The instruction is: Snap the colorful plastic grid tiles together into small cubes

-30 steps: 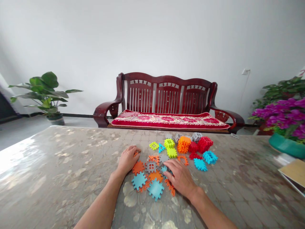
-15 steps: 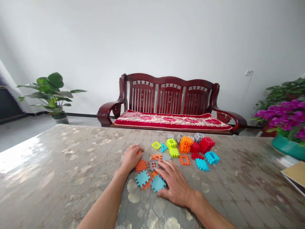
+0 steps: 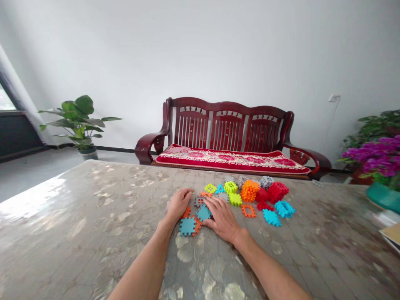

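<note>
Interlocking plastic building tiles with toothed edges lie in a loose pile between my hands. My left hand [image 3: 179, 205] rests on the table at the pile's left side, fingers loosely extended beside an orange tile [image 3: 186, 212] that it partly hides. Over the pile's right side lies my right hand [image 3: 222, 221], fingers apart and thumb below, touching a teal square tile [image 3: 203, 213]. Another teal tile [image 3: 188, 226] sits nearer to me, overlapping orange ones. A grey window-shaped tile [image 3: 199, 201] is just beyond the right fingertips.
Stacked tiles stand farther right: yellow-green ones [image 3: 231, 187], orange ones [image 3: 250, 191], red ones [image 3: 278, 192] and blue ones [image 3: 284, 208]. An orange frame tile [image 3: 248, 211] lies flat. A wooden bench [image 3: 226, 129] stands behind the table [image 3: 103, 233]; purple flowers [image 3: 375, 154] are at right.
My right hand has moved left and away from me, and the teal tile by it has shifted the same way. The pile is tighter between my hands. The view has turned slightly left.
</note>
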Tool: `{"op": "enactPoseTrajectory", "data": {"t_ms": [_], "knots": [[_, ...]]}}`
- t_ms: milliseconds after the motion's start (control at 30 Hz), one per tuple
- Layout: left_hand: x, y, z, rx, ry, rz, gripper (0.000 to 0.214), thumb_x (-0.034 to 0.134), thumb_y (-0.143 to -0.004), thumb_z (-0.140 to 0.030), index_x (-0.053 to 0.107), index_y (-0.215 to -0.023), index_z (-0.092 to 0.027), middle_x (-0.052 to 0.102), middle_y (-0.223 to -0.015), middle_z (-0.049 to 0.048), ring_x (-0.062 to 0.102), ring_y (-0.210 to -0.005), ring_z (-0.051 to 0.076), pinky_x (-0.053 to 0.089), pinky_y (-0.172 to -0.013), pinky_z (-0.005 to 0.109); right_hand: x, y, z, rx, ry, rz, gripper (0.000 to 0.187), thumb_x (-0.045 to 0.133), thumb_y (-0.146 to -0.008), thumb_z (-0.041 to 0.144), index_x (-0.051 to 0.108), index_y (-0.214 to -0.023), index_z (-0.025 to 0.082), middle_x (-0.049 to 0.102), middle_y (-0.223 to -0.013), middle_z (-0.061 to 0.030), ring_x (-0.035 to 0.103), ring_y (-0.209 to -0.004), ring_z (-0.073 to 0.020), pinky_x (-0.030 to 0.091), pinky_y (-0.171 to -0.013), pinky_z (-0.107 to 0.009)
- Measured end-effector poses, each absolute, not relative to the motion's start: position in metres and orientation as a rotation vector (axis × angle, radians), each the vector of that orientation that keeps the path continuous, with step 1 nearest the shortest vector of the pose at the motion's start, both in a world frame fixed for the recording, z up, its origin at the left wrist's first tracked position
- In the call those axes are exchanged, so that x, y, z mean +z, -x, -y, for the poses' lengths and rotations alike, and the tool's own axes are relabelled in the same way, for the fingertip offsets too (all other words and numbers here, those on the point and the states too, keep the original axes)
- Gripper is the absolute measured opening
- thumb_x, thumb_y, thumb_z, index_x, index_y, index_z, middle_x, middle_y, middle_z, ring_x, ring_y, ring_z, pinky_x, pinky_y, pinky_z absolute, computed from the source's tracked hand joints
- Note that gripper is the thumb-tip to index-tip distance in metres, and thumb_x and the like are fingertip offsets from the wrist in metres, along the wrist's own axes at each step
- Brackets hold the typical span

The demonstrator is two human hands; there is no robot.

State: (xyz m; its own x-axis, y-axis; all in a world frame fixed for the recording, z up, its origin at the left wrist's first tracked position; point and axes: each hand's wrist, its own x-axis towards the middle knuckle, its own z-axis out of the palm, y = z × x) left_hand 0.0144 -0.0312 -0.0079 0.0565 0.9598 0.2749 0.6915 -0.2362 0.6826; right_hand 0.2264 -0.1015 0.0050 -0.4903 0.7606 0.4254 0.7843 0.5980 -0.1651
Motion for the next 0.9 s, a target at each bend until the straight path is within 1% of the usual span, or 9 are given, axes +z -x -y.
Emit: {"op": "enactPoseTrajectory", "data": {"t_ms": [100,233,300,433,500,567,633,767,900], "knots": [[-0.008,-0.015,0.031,0.969,-1.981,-1.674,0.030,0.045,-0.086,-0.025,0.069,-0.104,-0.021,0.072,-0.108,0.0043,0.064,-0.102,0.019,0.045,-0.093,0.029,0.008,-0.222,0.107,-0.110,1.203,2.303,0.058,0.057,-0.086,0.053,0.050,-0.134,0.022,0.058,-0.128,-0.0108,0.047,-0.118,-0.0264,0.035,-0.103,-0.048],[-0.007,-0.016,0.032,0.946,-2.022,-1.685,0.028,0.046,-0.087,-0.024,0.070,-0.101,-0.021,0.072,-0.107,0.0040,0.064,-0.102,0.018,0.044,-0.093,0.029,0.016,-0.210,0.126,-0.063,1.144,2.299,0.022,0.064,-0.086,0.037,0.066,-0.104,0.026,0.064,-0.110,-0.0045,0.050,-0.104,-0.0234,0.039,-0.091,-0.041],[-0.005,-0.017,0.034,0.935,-2.040,-1.692,0.028,0.047,-0.086,-0.023,0.070,-0.101,-0.020,0.072,-0.106,0.0045,0.063,-0.101,0.018,0.044,-0.093,0.029,0.019,-0.202,0.134,-0.052,1.163,2.319,0.015,0.066,-0.084,0.038,0.067,-0.093,0.026,0.064,-0.101,-0.0023,0.050,-0.097,-0.0218,0.038,-0.085,-0.038],[-0.002,-0.018,0.037,0.920,-2.049,-1.705,0.027,0.048,-0.085,-0.021,0.070,-0.100,-0.021,0.073,-0.104,0.0042,0.064,-0.099,0.018,0.044,-0.092,0.029,0.020,-0.190,0.142,-0.054,1.219,2.363,0.018,0.066,-0.084,0.041,0.065,-0.093,0.025,0.063,-0.100,-0.0019,0.048,-0.095,-0.0213,0.035,-0.083,-0.037],[-0.001,-0.018,0.037,0.925,-2.036,-1.706,0.027,0.048,-0.085,-0.021,0.070,-0.100,-0.020,0.073,-0.104,0.0042,0.064,-0.099,0.018,0.044,-0.092,0.029,0.019,-0.187,0.142,-0.040,1.191,2.392,0.024,0.067,-0.084,0.040,0.063,-0.103,0.026,0.063,-0.105,-0.0016,0.048,-0.098,-0.0213,0.035,-0.085,-0.037],[-0.001,-0.018,0.036,0.933,-2.020,-1.703,0.028,0.048,-0.085,-0.021,0.070,-0.101,-0.020,0.072,-0.105,0.0043,0.064,-0.100,0.018,0.044,-0.092,0.029,0.018,-0.186,0.142,-0.029,1.170,2.414,0.037,0.069,-0.082,0.041,0.058,-0.115,0.027,0.064,-0.107,-0.0013,0.049,-0.099,-0.0216,0.034,-0.085,-0.037],[-0.001,-0.018,0.036,0.938,-2.011,-1.697,0.027,0.048,-0.085,-0.021,0.070,-0.100,-0.020,0.073,-0.105,0.0039,0.064,-0.100,0.018,0.044,-0.092,0.029,0.017,-0.185,0.142,-0.039,1.184,2.430,0.044,0.071,-0.080,0.043,0.055,-0.118,0.027,0.066,-0.104,-0.0012,0.050,-0.098,-0.0224,0.035,-0.083,-0.037],[-0.001,-0.018,0.036,0.922,-2.010,-1.700,0.026,0.049,-0.084,-0.021,0.071,-0.098,-0.021,0.073,-0.101,0.0032,0.064,-0.096,0.018,0.045,-0.089,0.028,0.017,-0.182,0.143,-0.120,1.207,2.479,0.033,0.070,-0.082,0.038,0.058,-0.109,0.024,0.067,-0.093,-0.0011,0.053,-0.091,-0.0223,0.036,-0.078,-0.036],[-0.001,-0.017,0.036,0.915,-2.030,-1.700,0.025,0.051,-0.083,-0.021,0.071,-0.097,-0.021,0.073,-0.099,0.0028,0.064,-0.094,0.017,0.045,-0.088,0.027,0.017,-0.181,0.142,-0.221,1.149,2.508,0.029,0.062,-0.088,0.027,0.056,-0.116,0.020,0.067,-0.084,-0.0024,0.056,-0.082,-0.0202,0.037,-0.072,-0.033]]}}
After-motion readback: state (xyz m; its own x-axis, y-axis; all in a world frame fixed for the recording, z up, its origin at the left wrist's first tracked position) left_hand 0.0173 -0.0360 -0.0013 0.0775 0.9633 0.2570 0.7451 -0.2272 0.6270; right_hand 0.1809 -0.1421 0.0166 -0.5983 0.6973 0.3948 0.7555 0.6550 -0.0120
